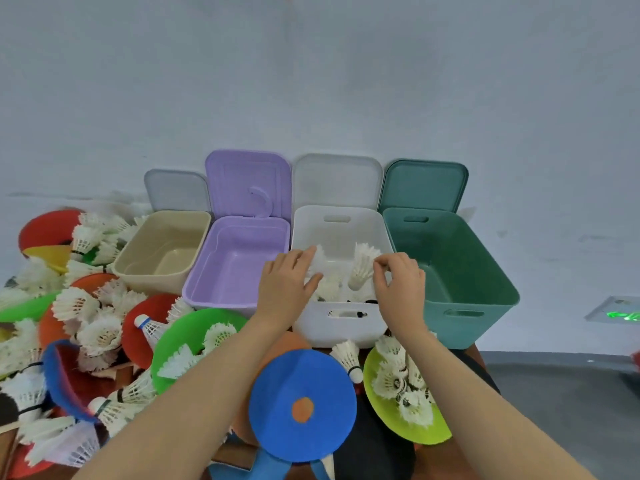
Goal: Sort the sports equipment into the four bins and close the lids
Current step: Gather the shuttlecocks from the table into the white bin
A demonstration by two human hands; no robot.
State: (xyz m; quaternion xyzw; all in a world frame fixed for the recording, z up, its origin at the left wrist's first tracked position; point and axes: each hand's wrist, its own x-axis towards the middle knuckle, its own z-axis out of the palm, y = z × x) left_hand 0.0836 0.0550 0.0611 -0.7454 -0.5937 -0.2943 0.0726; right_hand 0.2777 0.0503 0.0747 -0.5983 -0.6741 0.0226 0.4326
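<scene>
Four open bins stand in a row against the wall: beige, purple, white and green, each lid tipped up behind. Both hands hover over the white bin, which holds several white shuttlecocks. My left hand has its fingers spread beside a shuttlecock at the bin's left. My right hand pinches the feathers of an upright shuttlecock. The beige, purple and green bins look empty.
Many more shuttlecocks lie heaped at the left among red, green and orange discs. A blue disc sits in front below my arms. A lime-green disc with shuttlecocks lies at the front right. Grey floor shows at the right.
</scene>
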